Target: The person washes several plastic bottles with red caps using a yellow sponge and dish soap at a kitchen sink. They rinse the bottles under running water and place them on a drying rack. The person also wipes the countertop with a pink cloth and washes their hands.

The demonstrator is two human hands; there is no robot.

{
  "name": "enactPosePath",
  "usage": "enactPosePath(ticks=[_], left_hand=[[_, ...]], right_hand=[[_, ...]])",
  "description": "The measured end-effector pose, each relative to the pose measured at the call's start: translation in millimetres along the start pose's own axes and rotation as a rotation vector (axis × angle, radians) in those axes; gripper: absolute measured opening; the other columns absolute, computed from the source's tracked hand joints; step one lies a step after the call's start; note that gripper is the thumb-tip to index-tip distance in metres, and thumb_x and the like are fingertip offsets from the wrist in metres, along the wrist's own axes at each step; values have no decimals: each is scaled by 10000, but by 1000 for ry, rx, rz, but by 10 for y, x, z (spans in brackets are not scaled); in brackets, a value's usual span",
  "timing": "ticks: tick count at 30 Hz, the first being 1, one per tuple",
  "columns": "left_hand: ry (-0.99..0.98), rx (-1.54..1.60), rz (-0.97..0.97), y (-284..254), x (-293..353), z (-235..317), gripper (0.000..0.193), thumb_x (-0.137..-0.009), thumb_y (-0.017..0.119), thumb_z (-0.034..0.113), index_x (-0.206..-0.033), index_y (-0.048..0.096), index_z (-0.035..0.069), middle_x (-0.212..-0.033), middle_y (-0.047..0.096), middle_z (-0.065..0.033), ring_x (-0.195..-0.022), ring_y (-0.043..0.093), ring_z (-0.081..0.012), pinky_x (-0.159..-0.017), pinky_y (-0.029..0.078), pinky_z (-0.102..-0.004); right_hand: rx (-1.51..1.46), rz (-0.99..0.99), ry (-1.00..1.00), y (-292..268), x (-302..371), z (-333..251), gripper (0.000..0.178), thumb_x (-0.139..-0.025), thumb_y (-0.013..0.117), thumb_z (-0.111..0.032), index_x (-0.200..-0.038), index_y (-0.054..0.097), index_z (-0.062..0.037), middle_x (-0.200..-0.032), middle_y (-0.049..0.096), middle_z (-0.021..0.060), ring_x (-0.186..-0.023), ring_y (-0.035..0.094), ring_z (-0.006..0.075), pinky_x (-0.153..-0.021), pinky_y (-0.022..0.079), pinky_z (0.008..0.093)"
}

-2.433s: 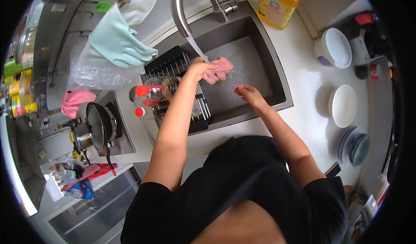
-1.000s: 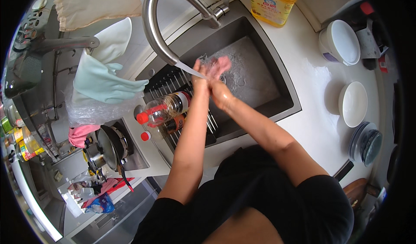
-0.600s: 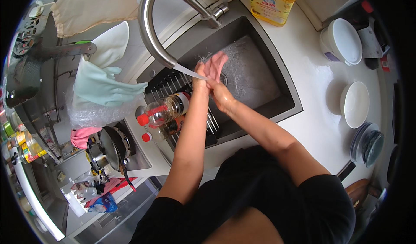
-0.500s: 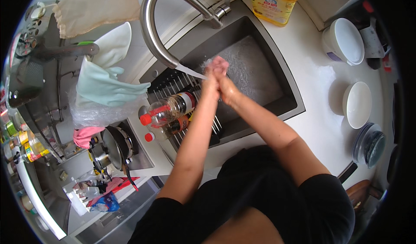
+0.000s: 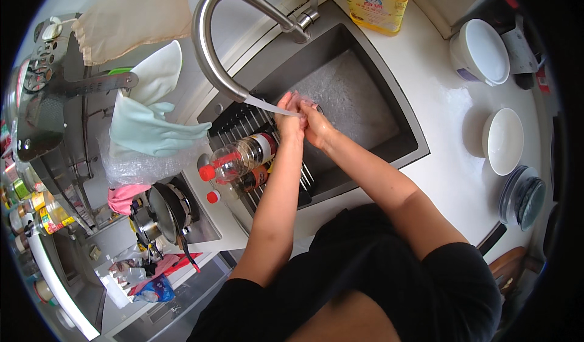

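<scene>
Over the dark grey sink [image 5: 409, 114], my left hand [image 5: 288, 123] and my right hand [image 5: 316, 126] are cupped together. Between them is a wet pink lump [image 5: 299, 102] that looks like raw meat; the fingers hide part of it. A stream of water from the curved metal faucet [image 5: 210, 44] falls onto my hands and the lump. Shallow, rippling water lies on the sink bottom. Next to my left forearm, a red-capped bottle [image 5: 234, 158] and a second red-capped bottle [image 5: 249, 179] lie on a drying rack [image 5: 228, 132].
A yellow oil bottle [image 5: 377, 4] stands behind the sink. On the right counter are a white tub [image 5: 483, 53], a white bowl [image 5: 504, 141] and stacked dishes [image 5: 520, 197]. Pale green rubber gloves [image 5: 149, 126] hang at the left, above a black pan [image 5: 167, 208].
My hands have drawn slightly nearer to me and turned into a cupped hold, with the water now striking between them. The pink lump has shifted slightly left and toward me with them.
</scene>
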State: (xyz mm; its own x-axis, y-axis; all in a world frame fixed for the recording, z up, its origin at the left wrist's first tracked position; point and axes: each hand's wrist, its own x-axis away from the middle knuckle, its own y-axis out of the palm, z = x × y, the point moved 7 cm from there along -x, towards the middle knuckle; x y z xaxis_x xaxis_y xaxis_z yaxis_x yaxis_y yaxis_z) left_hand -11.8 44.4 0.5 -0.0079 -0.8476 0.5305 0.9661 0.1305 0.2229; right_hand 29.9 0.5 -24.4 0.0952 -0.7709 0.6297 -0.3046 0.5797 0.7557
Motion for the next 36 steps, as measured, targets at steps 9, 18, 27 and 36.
enactPosePath(ticks=[9,18,27,36], left_hand=[[557,-731,-364,719,1507,259,521,-787,354,-121,-1283,477,-19,-1437,325,-205,-1285,404,-277,-1047,343,-347],[-27,-208,-116,273,356,22,474,-954,444,241,-1390,321,103,-1074,572,-78,-685,516,-79,-514,381,-165],[-106,-36,-55,59,66,-149,301,-965,459,271,-1193,475,76,-1088,543,-45,-1052,510,-176,-925,418,-332],[-158,175,-133,254,582,-445,354,-997,317,111,-1333,378,20,-1369,429,-109,-1230,464,-215,-1023,396,-329]], right_hand=[[-110,-52,-91,-211,-264,-350,369,-937,511,-289,-1258,396,-146,-1133,571,65,-960,612,257,-734,549,431],[5,-117,-60,93,126,-352,415,-977,384,-146,-1387,341,-92,-856,529,-11,-740,508,117,-656,484,258],[354,39,-281,176,455,-320,391,-968,402,-169,-1329,438,-21,-1359,460,106,-1265,396,207,-1078,252,295],[656,220,-387,-21,-78,-1043,502,-909,532,-281,-1338,407,-52,-1135,575,180,-1061,543,286,-929,422,368]])
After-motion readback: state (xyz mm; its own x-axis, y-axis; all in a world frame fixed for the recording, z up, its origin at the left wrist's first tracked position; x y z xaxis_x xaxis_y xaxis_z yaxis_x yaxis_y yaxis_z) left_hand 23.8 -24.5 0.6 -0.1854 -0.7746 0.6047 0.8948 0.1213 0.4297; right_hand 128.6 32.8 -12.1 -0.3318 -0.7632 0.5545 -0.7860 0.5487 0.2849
